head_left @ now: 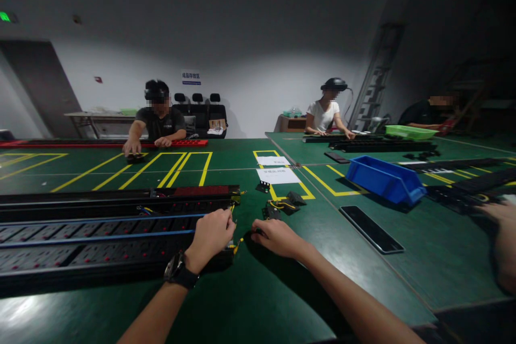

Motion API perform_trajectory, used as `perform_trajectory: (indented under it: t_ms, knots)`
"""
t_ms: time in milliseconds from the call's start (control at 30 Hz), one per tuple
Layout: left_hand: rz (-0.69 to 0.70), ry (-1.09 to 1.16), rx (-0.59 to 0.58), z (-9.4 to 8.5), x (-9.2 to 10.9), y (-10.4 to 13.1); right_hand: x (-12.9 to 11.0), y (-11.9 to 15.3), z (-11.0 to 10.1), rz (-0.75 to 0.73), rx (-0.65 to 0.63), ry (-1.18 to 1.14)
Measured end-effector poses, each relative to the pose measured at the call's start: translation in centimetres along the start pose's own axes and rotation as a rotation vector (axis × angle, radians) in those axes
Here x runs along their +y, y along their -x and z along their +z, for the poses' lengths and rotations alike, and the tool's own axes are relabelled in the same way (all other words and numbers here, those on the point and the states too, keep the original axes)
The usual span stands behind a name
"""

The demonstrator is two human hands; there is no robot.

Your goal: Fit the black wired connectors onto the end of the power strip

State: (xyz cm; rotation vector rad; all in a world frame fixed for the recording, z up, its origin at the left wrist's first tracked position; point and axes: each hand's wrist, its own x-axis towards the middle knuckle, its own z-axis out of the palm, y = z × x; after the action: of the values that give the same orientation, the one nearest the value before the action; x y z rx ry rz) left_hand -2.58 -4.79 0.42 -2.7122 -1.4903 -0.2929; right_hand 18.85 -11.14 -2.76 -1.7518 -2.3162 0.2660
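Note:
My left hand (213, 234), with a dark watch on its wrist, rests at the right end of several long black power strips (121, 247). Its fingers are curled closed beside a yellow wire (233, 207); what they grip is hidden. Another yellow wire end (238, 246) sticks out of a nearer strip. Just right of the strip ends, my right hand (278, 236) is closed low over the table. Something small and dark shows at its fingertips, too hidden to name. Beyond it lie small black end pieces (296, 199), one with a yellow wire.
Paper sheets (278, 176) lie on the green table (306, 290), which has yellow tape lines. To the right are a phone (371, 229) and a blue bin (382, 180). Two people work across the table; another is farther right. A co-worker's hand (497, 215) reaches in at the right edge.

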Motion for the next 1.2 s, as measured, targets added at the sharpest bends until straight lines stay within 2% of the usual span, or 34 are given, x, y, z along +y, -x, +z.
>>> perform_trajectory:
  t_ms: [1200]
  knots:
    - [-0.003,-0.008,-0.008,-0.21,0.22,0.09,0.07,0.1,-0.08,-0.005,-0.001,0.006]
